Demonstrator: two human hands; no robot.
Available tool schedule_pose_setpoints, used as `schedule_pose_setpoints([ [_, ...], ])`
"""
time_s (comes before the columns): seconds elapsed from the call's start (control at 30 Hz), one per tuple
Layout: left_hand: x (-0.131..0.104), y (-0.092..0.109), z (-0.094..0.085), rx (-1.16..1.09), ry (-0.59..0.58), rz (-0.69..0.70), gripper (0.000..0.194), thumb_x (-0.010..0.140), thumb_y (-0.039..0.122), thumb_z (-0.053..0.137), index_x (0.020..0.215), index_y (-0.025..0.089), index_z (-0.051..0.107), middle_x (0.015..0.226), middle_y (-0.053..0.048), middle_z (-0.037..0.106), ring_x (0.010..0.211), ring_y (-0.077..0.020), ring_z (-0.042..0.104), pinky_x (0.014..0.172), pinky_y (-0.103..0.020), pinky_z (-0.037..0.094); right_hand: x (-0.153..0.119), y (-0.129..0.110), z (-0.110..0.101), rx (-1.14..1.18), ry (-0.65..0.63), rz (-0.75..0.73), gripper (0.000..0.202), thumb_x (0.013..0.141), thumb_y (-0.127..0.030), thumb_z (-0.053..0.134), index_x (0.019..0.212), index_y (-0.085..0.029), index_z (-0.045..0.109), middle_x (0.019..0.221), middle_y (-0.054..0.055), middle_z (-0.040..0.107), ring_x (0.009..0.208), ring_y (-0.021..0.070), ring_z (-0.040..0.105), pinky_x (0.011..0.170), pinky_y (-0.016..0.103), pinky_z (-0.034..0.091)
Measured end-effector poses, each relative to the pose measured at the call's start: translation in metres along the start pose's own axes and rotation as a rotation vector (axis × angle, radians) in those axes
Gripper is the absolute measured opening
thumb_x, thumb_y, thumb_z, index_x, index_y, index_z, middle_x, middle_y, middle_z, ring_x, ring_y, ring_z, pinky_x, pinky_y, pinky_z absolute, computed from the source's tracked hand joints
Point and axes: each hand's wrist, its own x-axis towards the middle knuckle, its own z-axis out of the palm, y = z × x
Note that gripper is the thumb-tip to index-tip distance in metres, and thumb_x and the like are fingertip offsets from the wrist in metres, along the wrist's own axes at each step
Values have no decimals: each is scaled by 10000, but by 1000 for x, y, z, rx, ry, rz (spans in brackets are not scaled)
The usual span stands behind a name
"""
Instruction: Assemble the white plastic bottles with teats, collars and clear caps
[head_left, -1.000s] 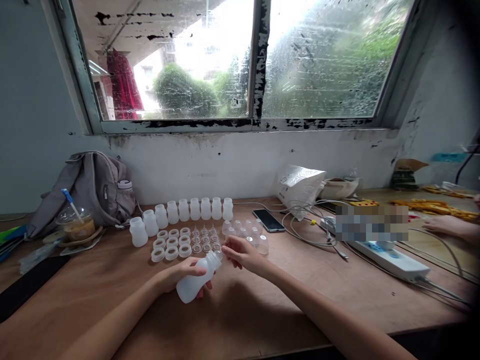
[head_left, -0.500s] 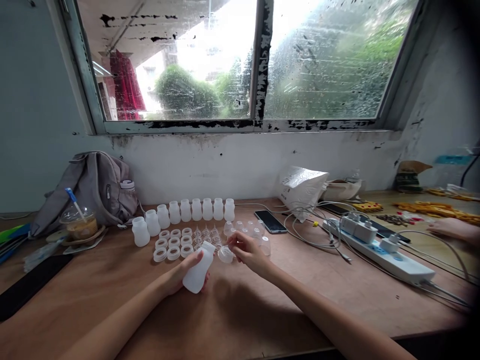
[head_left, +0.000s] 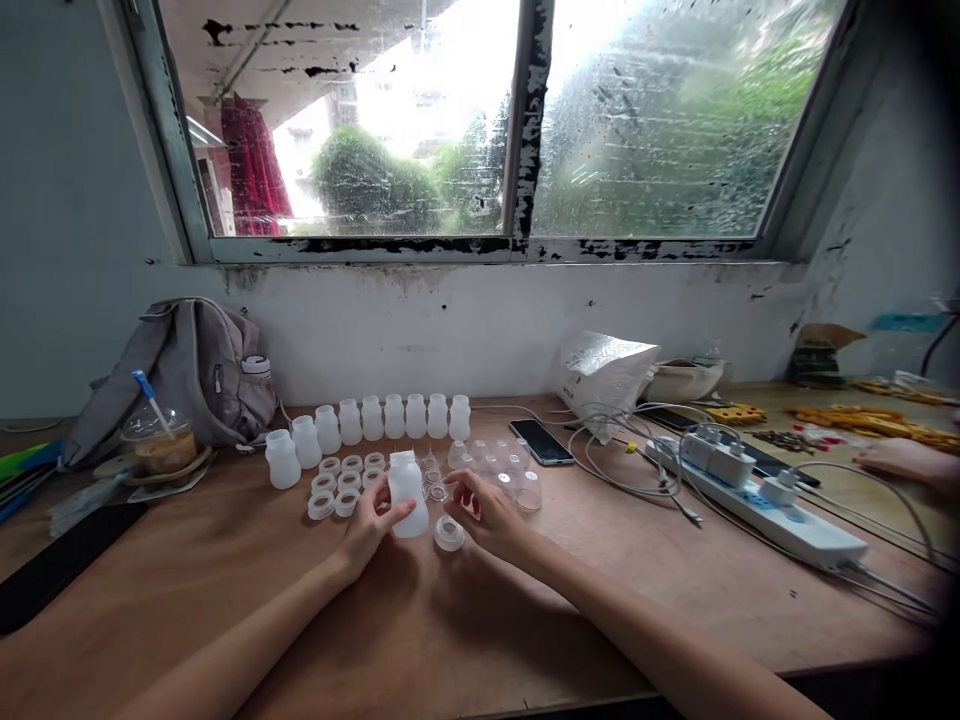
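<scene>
My left hand (head_left: 373, 525) is wrapped round a frosted white baby bottle (head_left: 407, 497), which stands nearly upright with its neck up. My right hand (head_left: 487, 512) is beside it, index finger and thumb curved apart, with nothing visible between their tips. Just below those fingers is a white collar ring with a clear part in it (head_left: 449, 533); whether it touches the hand I cannot tell. Clear teats (head_left: 432, 476) are partly hidden behind the bottle. To their left lie rows of white collar rings (head_left: 348, 502); to their right, clear dome caps (head_left: 504, 460).
A line of frosted bottles (head_left: 350, 422) stands at the back. Rightward are a phone (head_left: 541, 442), loose cables (head_left: 611, 460), a power strip (head_left: 795, 530) and another person's hand (head_left: 904, 457). Leftward are a backpack (head_left: 195, 375), a drink cup (head_left: 159, 447) and a black mat (head_left: 71, 565).
My left hand has moved forward and brought the bottle from tilted to nearly upright. The collar ring by my right hand is now lower and nearer me, and the right fingers have spread.
</scene>
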Motion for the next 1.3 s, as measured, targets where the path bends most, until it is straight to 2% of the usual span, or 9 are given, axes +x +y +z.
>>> schedule_pose_setpoints([
  [0.1, -4, 4, -5, 360, 127, 195, 545, 640, 339, 645, 1139, 189, 486, 939, -58, 579, 834, -212, 520, 766, -324, 401, -1, -3, -2, 9, 60, -64, 347, 807, -272, 474, 1136, -205, 386, 814, 41, 551, 714, 142, 514, 651, 277, 433],
  [0.2, -8, 5, -5, 529, 56, 363, 565, 634, 302, 653, 1167, 218, 487, 1011, -60, 571, 861, -216, 493, 790, -322, 396, -3, -9, -4, 35, 72, -159, 441, 800, -277, 493, 1203, -210, 327, 947, 80, 540, 819, 170, 514, 732, 321, 436],
  [0.27, -10, 4, -2, 558, 1, 417, 549, 645, 280, 639, 1171, 224, 492, 1029, -62, 576, 881, -223, 481, 808, -325, 393, -4, -13, -5, 43, 79, -200, 351, 800, -271, 492, 1133, -216, 395, 980, 86, 525, 816, 172, 514, 728, 324, 440],
  [0.57, -13, 5, -3, 679, -122, 417, 600, 678, 312, 594, 1244, 209, 424, 930, -84, 569, 880, -248, 470, 848, -382, 378, -7, -18, -2, 38, 64, -166, 94, 805, -269, 485, 879, -211, 494, 914, 72, 542, 713, 149, 528, 621, 272, 442],
  [0.8, -12, 1, 2, 623, -9, 425, 651, 742, 291, 553, 1307, 238, 235, 1257, -87, 404, 1143, -248, 367, 949, -384, 310, 3, -9, -18, -82, 255, -166, 43, 793, -253, 502, 808, -213, 509, 949, 81, 539, 821, 181, 539, 692, 297, 442],
  [0.9, -9, -2, 1, 581, -33, 372, 584, 732, 298, 566, 1256, 243, 316, 1262, -82, 396, 1161, -253, 353, 952, -398, 309, 23, 7, -42, -180, 396, -113, 71, 794, -285, 500, 781, -215, 505, 961, 88, 534, 878, 203, 527, 740, 330, 434],
  [1.03, -1, -5, 2, 600, -186, 324, 402, 735, 318, 560, 1122, 243, 480, 1123, -74, 510, 1073, -248, 425, 937, -400, 317, 60, 48, -77, -266, 486, -3, 119, 782, -322, 495, 779, -204, 513, 958, 87, 528, 805, 186, 539, 697, 300, 444],
  [1.17, 11, -8, 8, 635, -345, 281, 381, 742, 335, 551, 1105, 227, 506, 1063, -74, 542, 1004, -236, 458, 899, -374, 345, 88, 99, -91, -334, 406, 229, 114, 731, -293, 529, 743, -180, 526, 809, 58, 558, 683, 164, 541, 612, 276, 427],
  [1.3, 24, -7, 13, 678, -469, 307, 293, 747, 310, 539, 1025, 218, 556, 963, -62, 572, 920, -210, 479, 832, -325, 383, 102, 137, -84, -383, 264, 324, 96, 690, -258, 553, 726, -173, 530, 726, 33, 563, 676, 159, 539, 614, 268, 403],
])
